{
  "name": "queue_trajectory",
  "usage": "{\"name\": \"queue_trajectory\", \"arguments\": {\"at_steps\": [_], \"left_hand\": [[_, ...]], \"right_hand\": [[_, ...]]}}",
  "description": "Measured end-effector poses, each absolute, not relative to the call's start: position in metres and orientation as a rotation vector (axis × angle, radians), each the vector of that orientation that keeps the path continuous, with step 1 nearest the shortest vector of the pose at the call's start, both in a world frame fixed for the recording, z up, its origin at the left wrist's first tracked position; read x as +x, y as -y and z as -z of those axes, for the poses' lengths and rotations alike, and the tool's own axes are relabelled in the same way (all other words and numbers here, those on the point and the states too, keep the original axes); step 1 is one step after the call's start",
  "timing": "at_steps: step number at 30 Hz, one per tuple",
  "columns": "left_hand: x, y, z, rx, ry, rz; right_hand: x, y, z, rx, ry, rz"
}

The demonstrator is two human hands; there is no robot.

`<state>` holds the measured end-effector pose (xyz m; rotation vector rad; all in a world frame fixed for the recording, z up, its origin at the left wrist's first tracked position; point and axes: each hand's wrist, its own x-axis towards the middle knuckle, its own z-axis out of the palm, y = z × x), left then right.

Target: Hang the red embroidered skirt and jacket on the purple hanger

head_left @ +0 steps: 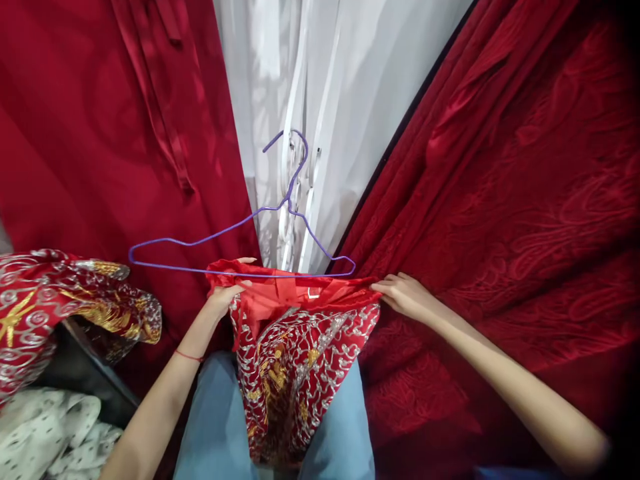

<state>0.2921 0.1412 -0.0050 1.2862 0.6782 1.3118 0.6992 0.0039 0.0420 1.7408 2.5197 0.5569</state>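
A red skirt [305, 367] with silver and gold embroidery hangs from my two hands above my lap. Its plain red waist opening faces me, with a small white label inside. My left hand [231, 287] grips the waist edge at the left, thumb on the inner side. At the right end of the waistband, my right hand [403, 293] pinches the edge and holds it stretched. A purple wire hanger [220, 233] has its lower bar running along the skirt's top edge, its hook pointing away from me. Whether cloth is looped over the bar I cannot tell.
Red cloth [60, 133] hangs on the left and patterned dark red cloth [525, 233] on the right. Between them are white curtains [385, 87] and white straps. Another embroidered red garment [85, 300] lies over a dark edge at left, above white spotted fabric [50, 427].
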Motion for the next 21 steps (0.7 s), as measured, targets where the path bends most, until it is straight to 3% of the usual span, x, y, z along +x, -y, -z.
{"name": "queue_trajectory", "arguments": {"at_steps": [6,11,17,21], "left_hand": [[0.297,-0.134,0.009,1.446,-0.806,-1.281],[0.296,-0.155,0.021,1.118,-1.207,-1.608],[0.298,-0.154,0.011,1.222,-1.044,-1.707],[0.29,-0.142,0.007,1.251,-0.964,-1.723]], "right_hand": [[0.696,-0.005,-0.05,1.789,-2.465,-0.466],[0.683,-0.02,-0.06,1.849,-2.452,-0.38],[0.679,-0.052,-0.066,1.907,-2.403,-0.306],[0.698,-0.049,-0.061,1.732,-2.727,-0.253]]}}
